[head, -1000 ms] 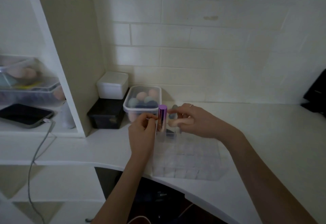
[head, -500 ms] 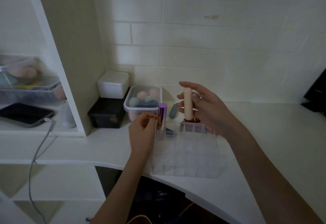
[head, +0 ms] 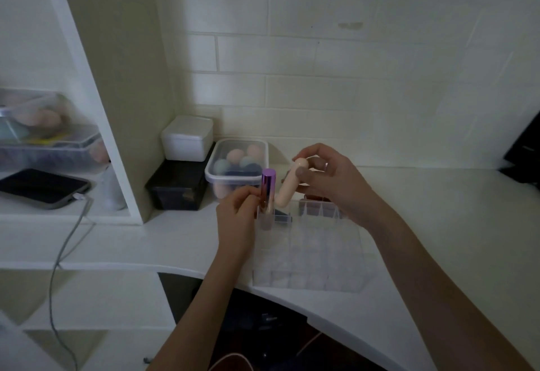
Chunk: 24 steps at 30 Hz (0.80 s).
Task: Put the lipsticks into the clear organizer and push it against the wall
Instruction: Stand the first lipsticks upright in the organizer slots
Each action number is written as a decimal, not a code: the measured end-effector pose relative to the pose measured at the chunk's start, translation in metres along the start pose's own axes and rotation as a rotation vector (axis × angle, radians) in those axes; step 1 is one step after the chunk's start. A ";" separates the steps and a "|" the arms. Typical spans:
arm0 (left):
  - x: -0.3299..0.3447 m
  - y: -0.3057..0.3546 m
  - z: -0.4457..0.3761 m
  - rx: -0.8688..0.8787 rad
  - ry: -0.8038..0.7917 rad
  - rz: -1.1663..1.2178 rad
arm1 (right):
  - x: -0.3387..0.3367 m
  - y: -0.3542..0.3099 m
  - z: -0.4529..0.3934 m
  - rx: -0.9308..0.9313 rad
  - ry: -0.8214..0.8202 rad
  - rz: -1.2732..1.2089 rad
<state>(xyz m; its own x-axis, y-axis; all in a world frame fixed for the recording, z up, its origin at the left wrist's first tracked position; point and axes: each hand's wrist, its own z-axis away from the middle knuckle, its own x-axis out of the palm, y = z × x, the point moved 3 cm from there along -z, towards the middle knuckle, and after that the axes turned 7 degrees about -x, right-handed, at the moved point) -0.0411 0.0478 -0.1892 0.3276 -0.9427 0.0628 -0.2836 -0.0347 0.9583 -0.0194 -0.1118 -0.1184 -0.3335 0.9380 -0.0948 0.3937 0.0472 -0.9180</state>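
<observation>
The clear organizer [head: 309, 253] sits on the white counter [head: 438, 224] near its curved front edge, apart from the brick wall [head: 321, 78]; it is a see-through plastic grid of small square cells. The left hand [head: 236, 218] reaches in from below with its fingers pinched around a purple lipstick [head: 267, 192], a glossy metallic tube standing upright in a cell at the back left corner. The right hand [head: 330, 177], wrist bent over the back row, grips a pale peach lipstick [head: 289, 186], a smooth rounded tube tilted with its lower end toward the purple one. Dark red items in the back row under this hand are too dim to identify.
</observation>
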 end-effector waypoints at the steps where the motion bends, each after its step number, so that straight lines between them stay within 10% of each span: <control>1: 0.000 0.000 0.000 0.005 0.000 -0.002 | 0.001 -0.001 -0.001 -0.013 0.037 0.012; 13: -0.001 -0.001 0.000 -0.003 -0.002 0.011 | 0.004 0.002 -0.001 -0.015 0.012 0.009; 24: 0.000 0.000 0.000 -0.005 -0.008 0.053 | 0.014 0.011 0.004 -0.040 -0.194 0.504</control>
<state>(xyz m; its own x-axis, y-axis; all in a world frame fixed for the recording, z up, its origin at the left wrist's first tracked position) -0.0410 0.0482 -0.1889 0.3052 -0.9458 0.1109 -0.2960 0.0165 0.9551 -0.0230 -0.0990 -0.1313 -0.2452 0.7674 -0.5924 0.5764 -0.3759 -0.7255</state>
